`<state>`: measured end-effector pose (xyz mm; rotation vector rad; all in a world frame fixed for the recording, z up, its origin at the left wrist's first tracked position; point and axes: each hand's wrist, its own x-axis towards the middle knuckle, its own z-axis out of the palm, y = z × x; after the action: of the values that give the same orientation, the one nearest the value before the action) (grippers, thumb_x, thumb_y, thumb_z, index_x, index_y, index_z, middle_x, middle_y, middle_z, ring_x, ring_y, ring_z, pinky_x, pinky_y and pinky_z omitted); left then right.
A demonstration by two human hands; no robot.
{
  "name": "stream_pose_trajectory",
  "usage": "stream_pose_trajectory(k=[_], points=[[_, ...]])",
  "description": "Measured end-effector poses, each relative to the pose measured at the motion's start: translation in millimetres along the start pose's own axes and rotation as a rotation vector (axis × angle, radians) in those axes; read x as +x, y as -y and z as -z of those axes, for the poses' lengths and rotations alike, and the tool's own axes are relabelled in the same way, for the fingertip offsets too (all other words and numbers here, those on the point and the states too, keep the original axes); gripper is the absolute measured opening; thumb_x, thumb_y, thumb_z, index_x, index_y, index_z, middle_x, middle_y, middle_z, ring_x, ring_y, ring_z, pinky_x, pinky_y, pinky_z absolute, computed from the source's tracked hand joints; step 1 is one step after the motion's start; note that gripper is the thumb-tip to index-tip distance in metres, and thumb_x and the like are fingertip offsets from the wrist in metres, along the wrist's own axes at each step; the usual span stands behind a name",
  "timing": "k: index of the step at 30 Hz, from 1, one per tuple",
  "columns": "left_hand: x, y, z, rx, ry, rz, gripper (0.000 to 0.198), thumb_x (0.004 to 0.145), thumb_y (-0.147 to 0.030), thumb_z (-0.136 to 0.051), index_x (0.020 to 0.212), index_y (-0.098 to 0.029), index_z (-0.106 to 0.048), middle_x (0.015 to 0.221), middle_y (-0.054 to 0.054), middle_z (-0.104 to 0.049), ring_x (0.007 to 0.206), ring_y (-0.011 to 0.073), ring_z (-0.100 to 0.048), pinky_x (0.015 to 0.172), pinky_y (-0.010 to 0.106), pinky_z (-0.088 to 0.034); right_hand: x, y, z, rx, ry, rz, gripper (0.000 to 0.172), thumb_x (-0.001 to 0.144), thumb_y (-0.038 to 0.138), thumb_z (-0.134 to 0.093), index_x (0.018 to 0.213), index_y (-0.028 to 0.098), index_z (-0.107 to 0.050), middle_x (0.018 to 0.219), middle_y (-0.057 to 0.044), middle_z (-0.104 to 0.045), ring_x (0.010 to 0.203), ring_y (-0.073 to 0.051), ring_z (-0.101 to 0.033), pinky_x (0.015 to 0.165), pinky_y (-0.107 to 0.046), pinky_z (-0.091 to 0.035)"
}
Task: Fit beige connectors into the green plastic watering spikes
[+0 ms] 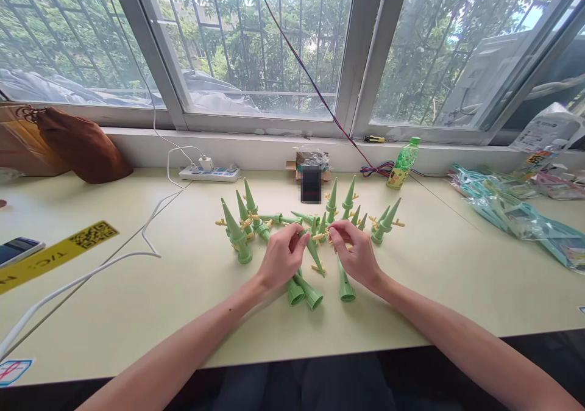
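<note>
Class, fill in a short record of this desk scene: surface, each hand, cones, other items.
surface: pale table under a window
left hand: pinching a green cone spike
right hand: pinching a small yellow part
cones: group of standing cones, others lying flat
other items: green bottle, power strip, brown bag

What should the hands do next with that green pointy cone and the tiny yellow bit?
Probably bring the two hands together. The left hand pinches a green cone near its top, and the right hand pinches a small yellow piece right beside it. Several standing cones already carry yellow pieces; this looks next.
</note>
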<state>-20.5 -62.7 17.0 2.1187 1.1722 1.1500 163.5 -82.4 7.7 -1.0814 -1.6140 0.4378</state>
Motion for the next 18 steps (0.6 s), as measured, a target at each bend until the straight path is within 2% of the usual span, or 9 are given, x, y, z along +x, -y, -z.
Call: stream_pose_trajectory(k=[7, 18], points=[[0.1, -2.1, 0.8, -0.006, 0.0, -0.008, 0.023, 0.095, -0.033, -0.049, 0.077, -0.018, -0.05, 0.059, -0.004, -0.045, 0.053, 0.0096, -0.036, 0.052, 0.023, -0.029, -0.1, -0.9, 0.3, -0.01, 0.01, -0.016, 0.016, 0.096, 0.031, -0.048, 0.094, 0.019, -0.059, 0.08, -0.003, -0.063, 0.071, -0.015, -0.061, 0.064, -0.026, -0.052], [0.0, -2.4, 0.9, 0.001, -0.009, -0.027, 0.022, 0.094, -0.032, -0.051, 0.077, -0.018, -0.051, 0.059, -0.004, -0.046, 0.053, 0.0097, -0.038, 0.053, 0.024, -0.031, -0.7, -0.9, -0.5, 0.007, 0.137, -0.003, 0.017, 0.095, 0.032, -0.052, 0.099, 0.019, -0.062, 0.086, -0.005, -0.066, 0.063, -0.013, -0.057, 0.058, -0.026, -0.05]])
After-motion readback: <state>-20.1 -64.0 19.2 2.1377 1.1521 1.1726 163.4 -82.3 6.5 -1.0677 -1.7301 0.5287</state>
